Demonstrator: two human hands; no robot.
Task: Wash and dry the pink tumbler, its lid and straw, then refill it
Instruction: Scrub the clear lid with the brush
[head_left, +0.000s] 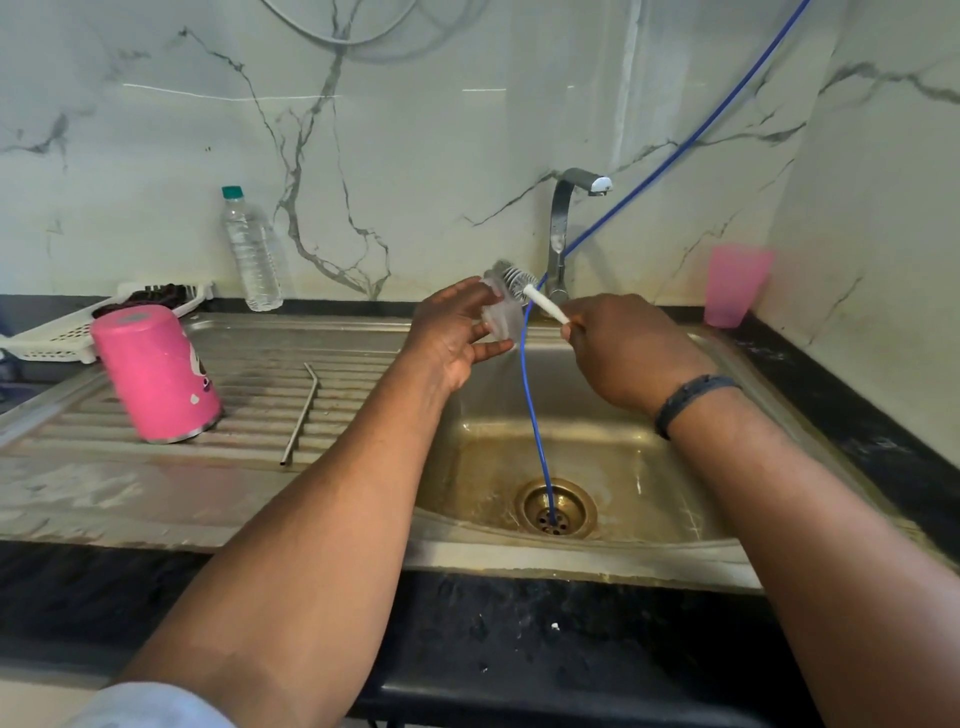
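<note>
The pink tumbler (156, 373) stands upside down and tilted on the steel drainboard at the left. A metal straw (301, 413) lies on the ridges to its right. Over the sink basin, my left hand (457, 332) holds the clear lid (503, 314) on edge. My right hand (623, 348) grips the white handle of a bottle brush (519, 283), whose bristle head touches the top of the lid. Part of the lid is hidden behind my fingers.
A steel sink (571, 467) with a brass drain sits below my hands. A blue hose (535, 415) runs from the wall into the drain. The tap (563, 228) stands behind. A water bottle (252, 249), white rack (62, 338) and pink cup (732, 291) line the counter.
</note>
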